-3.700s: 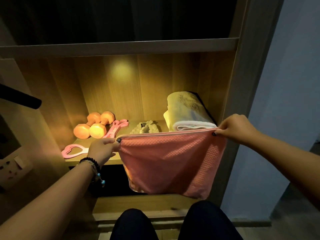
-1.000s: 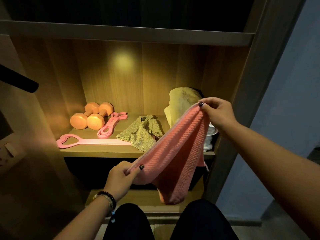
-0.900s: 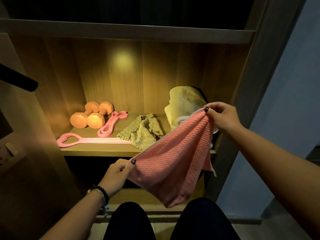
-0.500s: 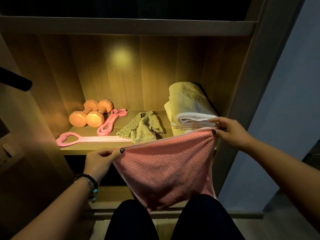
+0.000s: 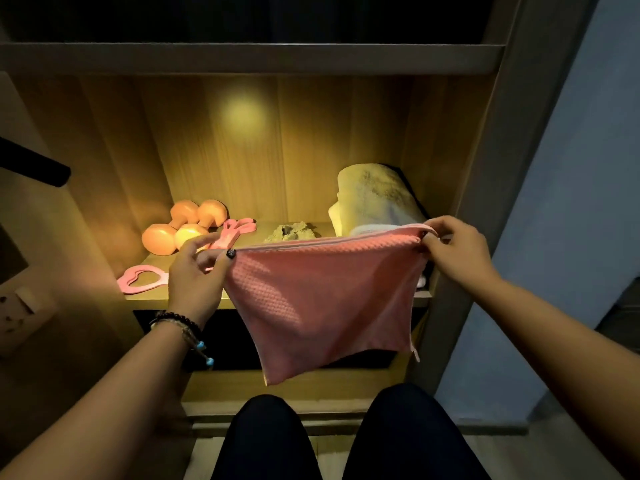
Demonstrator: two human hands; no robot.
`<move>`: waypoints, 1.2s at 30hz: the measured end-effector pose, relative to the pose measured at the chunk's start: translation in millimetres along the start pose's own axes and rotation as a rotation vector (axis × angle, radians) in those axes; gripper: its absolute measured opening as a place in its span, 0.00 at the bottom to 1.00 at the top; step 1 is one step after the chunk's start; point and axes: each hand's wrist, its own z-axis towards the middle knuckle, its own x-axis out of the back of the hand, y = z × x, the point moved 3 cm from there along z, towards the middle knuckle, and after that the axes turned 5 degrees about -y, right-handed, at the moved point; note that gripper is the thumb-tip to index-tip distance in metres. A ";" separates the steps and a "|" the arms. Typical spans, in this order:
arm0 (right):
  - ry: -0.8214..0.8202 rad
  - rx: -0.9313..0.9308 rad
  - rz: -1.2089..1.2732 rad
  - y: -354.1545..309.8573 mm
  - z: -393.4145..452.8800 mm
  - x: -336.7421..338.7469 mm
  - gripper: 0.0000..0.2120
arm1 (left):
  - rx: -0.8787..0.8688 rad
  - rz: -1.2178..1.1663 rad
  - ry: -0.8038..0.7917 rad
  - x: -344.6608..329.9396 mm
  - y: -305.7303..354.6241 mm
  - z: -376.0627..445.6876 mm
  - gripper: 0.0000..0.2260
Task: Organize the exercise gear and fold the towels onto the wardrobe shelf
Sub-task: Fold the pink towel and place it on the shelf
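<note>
A pink waffle-weave towel (image 5: 322, 303) hangs in front of the lit wardrobe shelf (image 5: 149, 295), stretched level between both hands. My left hand (image 5: 197, 275) pinches its left top corner. My right hand (image 5: 457, 252) pinches the right top corner. On the shelf behind, a folded cream towel (image 5: 374, 206) stands at the right, and a crumpled olive-green cloth (image 5: 291, 232) lies in the middle, partly hidden by the pink towel. Two orange dumbbells (image 5: 183, 225) sit at the left, beside pink resistance bands (image 5: 239, 230) and a pink heart-shaped handle (image 5: 142, 278).
A dark bar (image 5: 34, 164) juts in from the left. A wall socket (image 5: 20, 310) sits low on the left. The wardrobe's side post (image 5: 485, 174) stands right of the shelf, with a blue-grey wall (image 5: 571, 202) beyond. My knees (image 5: 332, 438) fill the bottom centre.
The towel went from slanted, with my right hand high and left low, to a level stretched top edge. Both hands have since risen to shelf height, hiding most of the green cloth.
</note>
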 end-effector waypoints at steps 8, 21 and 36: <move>-0.096 -0.007 0.253 17.5 -54.5 11.9 0.03 | -0.099 0.291 -0.139 34.3 -14.8 -55.9 0.05; -0.451 0.058 0.380 -4.8 -147.2 77.8 0.07 | -0.031 0.071 -0.324 72.5 13.8 -138.5 0.04; -1.344 -0.182 0.092 10.8 -222.5 85.6 0.12 | 0.067 0.166 -0.840 75.3 19.5 -185.8 0.30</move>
